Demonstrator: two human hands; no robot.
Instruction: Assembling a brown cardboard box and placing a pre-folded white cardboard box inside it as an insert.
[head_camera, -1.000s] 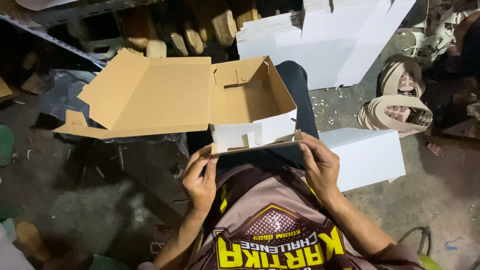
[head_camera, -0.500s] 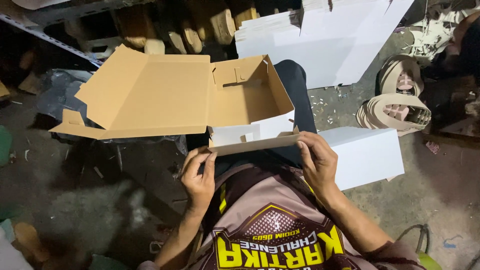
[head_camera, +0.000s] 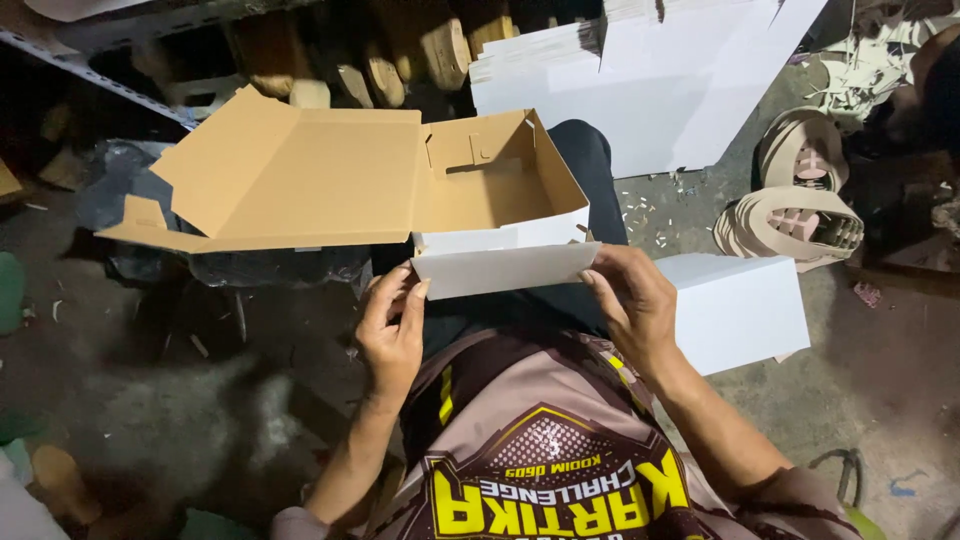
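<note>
In the head view, a smooth cardboard box (head_camera: 400, 190), brown inside and white outside, is being held over the lap. Its white front flap (head_camera: 505, 268) is being pinched at both ends by the left hand (head_camera: 392, 335) and right hand (head_camera: 635, 305), fingers curled. A finished white box (head_camera: 740, 310) is lying just beside the right hand.

open box (head_camera: 400, 185) on lap, closed box (head_camera: 738, 308) right, flat sheets (head_camera: 660, 80) behind

open floor (head_camera: 180, 400) left, white box (head_camera: 740, 310) crowding right, flat sheets (head_camera: 680, 90) stacked ahead

Brown-inside, white-outside cardboard box (head_camera: 480, 190)
</note>
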